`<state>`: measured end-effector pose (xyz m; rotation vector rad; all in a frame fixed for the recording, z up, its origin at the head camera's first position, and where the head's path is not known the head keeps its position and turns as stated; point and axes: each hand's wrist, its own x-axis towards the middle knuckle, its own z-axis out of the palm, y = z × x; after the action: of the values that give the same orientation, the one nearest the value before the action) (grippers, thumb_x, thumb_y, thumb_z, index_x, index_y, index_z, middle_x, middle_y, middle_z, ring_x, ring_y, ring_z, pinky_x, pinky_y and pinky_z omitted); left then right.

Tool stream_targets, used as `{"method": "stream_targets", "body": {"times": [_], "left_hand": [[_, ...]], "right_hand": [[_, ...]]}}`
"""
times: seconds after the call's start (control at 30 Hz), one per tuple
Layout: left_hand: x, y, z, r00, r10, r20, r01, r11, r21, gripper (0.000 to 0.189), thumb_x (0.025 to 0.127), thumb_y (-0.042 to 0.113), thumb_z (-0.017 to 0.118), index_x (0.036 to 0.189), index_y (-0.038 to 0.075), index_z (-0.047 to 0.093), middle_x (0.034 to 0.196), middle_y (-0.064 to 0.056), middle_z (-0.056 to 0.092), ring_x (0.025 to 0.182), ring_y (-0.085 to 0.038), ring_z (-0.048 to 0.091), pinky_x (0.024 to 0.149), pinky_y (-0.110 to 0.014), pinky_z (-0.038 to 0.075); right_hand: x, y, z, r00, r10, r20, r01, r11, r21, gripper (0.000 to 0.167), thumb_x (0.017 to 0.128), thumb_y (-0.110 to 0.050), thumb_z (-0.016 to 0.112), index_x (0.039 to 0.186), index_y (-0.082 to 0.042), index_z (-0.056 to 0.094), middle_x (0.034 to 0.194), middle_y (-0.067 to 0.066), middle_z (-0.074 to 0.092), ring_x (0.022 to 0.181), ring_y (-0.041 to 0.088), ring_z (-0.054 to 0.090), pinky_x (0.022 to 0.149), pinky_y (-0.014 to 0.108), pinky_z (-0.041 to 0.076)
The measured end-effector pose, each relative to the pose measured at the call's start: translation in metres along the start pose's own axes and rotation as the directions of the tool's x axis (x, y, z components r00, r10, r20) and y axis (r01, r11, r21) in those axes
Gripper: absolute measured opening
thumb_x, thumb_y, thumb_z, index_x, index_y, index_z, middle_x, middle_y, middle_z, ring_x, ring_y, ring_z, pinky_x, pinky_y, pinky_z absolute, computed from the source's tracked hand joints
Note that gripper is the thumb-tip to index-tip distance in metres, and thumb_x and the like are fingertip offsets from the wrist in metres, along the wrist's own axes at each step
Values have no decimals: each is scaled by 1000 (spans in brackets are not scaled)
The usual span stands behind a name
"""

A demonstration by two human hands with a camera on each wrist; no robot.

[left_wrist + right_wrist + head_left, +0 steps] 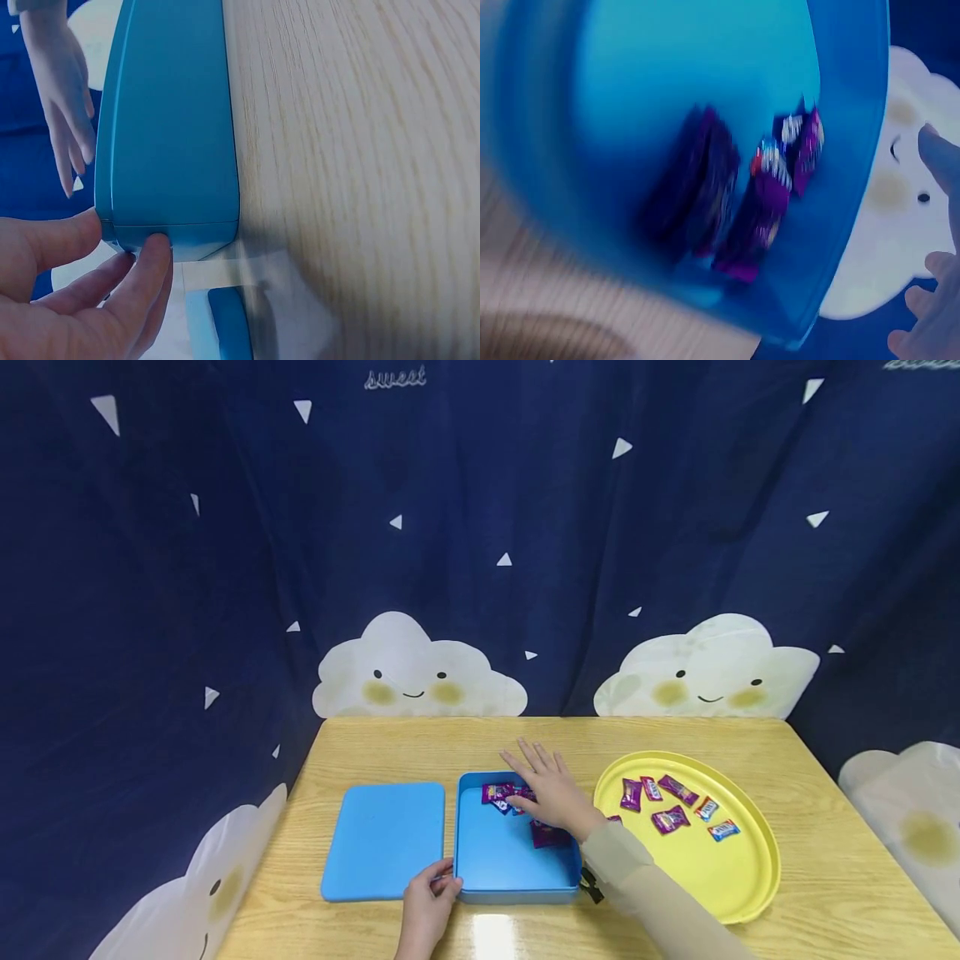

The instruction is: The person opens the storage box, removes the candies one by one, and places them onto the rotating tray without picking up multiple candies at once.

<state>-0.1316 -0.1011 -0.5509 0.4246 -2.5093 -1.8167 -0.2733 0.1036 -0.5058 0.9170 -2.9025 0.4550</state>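
Observation:
A shallow blue plastic box [491,860] stands on the table and holds several purple-wrapped candies [697,180] and smaller blue-and-red ones toward its far and right sides. At its near left corner my left hand [429,902] grips the box, thumb and fingers touching its outer wall, as the left wrist view shows close up. Over the far right part of the box hovers my right hand [551,789], fingers spread and straight, with nothing held. It hides part of the candies in the head view. In the right wrist view the candies are blurred.
To the right lies a round yellow tray [690,885] with several purple, red and blue wrapped candies [670,819]. A flat blue lid [386,839] rests left of the box. Behind the wooden table [570,739] hangs a dark blue curtain [450,585] with clouds.

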Motion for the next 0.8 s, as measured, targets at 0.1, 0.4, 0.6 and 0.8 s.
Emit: {"method": "stream_targets", "body": {"times": [0.1,0.4,0.6,0.8], "left_hand": [[0,0,0,1000,-3,-1,3,1000,5,33,81,-1,64,112,-11,57,99,-21,64,85,-24,63,66,-24,54],[0,0,0,1000,-3,-12,3,1000,11,32,81,-1,64,111,-11,58,98,-20,64,84,-23,63,66,-24,54],[0,0,0,1000,10,-17,-10,1000,8,32,80,-1,65,110,-12,58,97,-20,64,83,-23,63,66,-24,54],[0,0,0,1000,15,-12,-15,1000,0,32,80,-2,64,110,-12,58,98,-20,64,84,-23,63,67,-24,54]], "right_hand": [[5,-11,5,998,-51,31,51,999,-5,68,86,-44,58,144,-24,29,150,14,20,135,39,20,106,61,17],[16,-29,18,983,-145,114,144,989,10,62,87,-31,62,141,-18,35,144,14,33,130,35,33,105,54,29],[22,-36,22,975,-140,173,142,990,-2,55,86,-24,63,136,-12,43,135,13,45,122,31,44,99,48,39],[32,-40,24,959,-37,282,52,998,-43,49,86,-22,64,131,-9,48,127,10,51,116,27,49,97,45,43]]}}
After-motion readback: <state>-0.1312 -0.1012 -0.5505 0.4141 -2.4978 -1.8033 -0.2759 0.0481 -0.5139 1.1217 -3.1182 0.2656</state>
